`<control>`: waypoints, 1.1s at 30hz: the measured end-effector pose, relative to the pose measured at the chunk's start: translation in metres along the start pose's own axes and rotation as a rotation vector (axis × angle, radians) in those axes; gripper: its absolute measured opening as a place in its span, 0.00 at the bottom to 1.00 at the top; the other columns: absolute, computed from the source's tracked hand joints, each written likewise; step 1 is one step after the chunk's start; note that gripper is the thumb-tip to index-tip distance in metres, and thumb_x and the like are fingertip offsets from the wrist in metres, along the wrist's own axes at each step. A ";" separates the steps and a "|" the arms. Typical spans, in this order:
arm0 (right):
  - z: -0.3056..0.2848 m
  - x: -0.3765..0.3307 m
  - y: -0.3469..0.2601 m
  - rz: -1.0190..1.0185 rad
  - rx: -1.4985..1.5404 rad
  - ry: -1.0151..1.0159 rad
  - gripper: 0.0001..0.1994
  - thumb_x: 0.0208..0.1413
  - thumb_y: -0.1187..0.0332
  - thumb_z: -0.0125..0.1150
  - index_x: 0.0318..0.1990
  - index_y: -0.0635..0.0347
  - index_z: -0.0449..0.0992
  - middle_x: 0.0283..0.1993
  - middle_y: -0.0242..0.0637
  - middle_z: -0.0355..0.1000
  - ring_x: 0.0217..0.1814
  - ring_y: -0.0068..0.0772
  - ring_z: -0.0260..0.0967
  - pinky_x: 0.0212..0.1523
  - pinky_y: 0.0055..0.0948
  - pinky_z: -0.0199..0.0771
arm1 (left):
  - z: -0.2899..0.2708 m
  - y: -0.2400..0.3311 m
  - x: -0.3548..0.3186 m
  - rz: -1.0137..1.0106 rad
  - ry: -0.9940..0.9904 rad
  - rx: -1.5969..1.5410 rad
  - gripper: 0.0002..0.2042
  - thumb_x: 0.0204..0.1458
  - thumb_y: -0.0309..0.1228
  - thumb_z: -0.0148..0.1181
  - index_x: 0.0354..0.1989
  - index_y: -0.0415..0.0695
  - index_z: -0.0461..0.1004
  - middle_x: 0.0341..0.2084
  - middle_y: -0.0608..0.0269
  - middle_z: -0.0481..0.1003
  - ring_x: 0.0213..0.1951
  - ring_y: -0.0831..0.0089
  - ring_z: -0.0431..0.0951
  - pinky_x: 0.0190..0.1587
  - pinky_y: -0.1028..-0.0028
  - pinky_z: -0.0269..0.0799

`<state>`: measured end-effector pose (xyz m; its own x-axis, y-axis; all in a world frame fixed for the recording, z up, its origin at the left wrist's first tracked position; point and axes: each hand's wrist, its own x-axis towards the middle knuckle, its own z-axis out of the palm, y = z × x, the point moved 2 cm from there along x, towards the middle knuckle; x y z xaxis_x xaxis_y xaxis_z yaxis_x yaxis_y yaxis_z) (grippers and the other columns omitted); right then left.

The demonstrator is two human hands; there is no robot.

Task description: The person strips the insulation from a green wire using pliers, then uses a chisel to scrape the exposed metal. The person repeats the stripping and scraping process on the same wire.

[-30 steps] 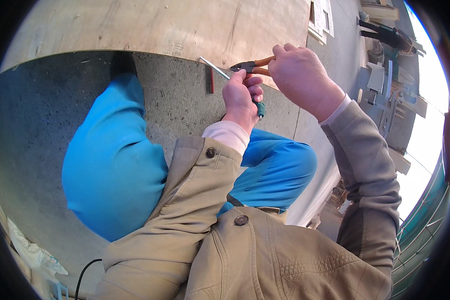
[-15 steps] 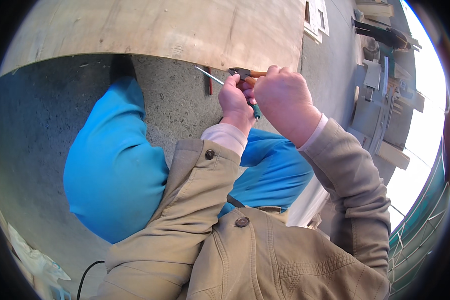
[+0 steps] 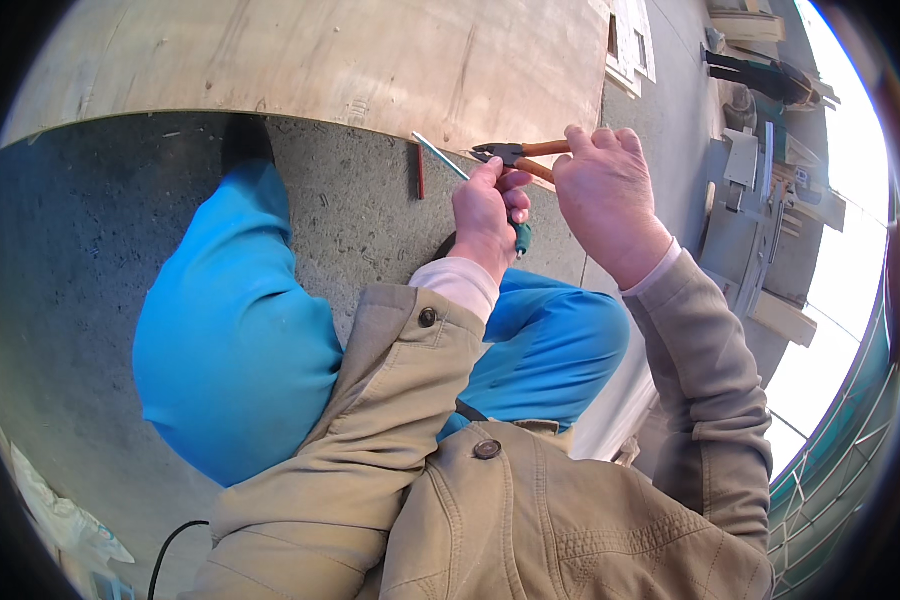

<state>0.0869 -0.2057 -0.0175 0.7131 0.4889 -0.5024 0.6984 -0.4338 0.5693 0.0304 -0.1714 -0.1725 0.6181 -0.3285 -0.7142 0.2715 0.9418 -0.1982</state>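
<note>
My left hand point(image 3: 482, 222) is wrapped round a screwdriver with a green handle point(image 3: 523, 238). Its thin metal shaft point(image 3: 440, 155) points up and left, across the edge of the wooden panel point(image 3: 370, 60). In my right hand point(image 3: 610, 200) is a pair of pliers point(image 3: 505, 153) with a dark head and orange handles, which stand spread apart. The jaws point left, close above the thumb of my left hand, and look slightly parted. Whether anything small sits between them I cannot make out. A red stick-like piece point(image 3: 420, 175) shows below the panel edge, left of my left hand.
My blue-clad knees rise on both sides over the grey concrete floor point(image 3: 340, 200). Pale cut boards point(image 3: 630, 45) lie beyond the panel's right end. Further right are stacked timber pieces point(image 3: 760, 200) and a person point(image 3: 770, 80). A clear plastic bag point(image 3: 65, 515) lies lower left.
Both hands have shifted slightly right, the right one further, carrying the screwdriver and the pliers. The pliers' handles have spread wider apart.
</note>
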 end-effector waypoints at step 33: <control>0.024 -0.018 0.001 0.156 0.173 -0.022 0.04 0.53 0.71 0.64 0.34 0.54 0.83 0.47 0.33 0.77 0.52 0.37 0.75 0.53 0.39 0.74 | -0.018 -0.003 0.004 0.123 0.050 0.274 0.19 0.74 0.44 0.45 0.41 0.40 0.74 0.28 0.56 0.80 0.18 0.74 0.69 0.19 0.74 0.62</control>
<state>0.0763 -0.2329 -0.0231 0.8132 0.3896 -0.4323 0.5780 -0.6273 0.5219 0.0192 -0.1744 -0.1867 0.6233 -0.2032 -0.7551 0.3903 0.9176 0.0753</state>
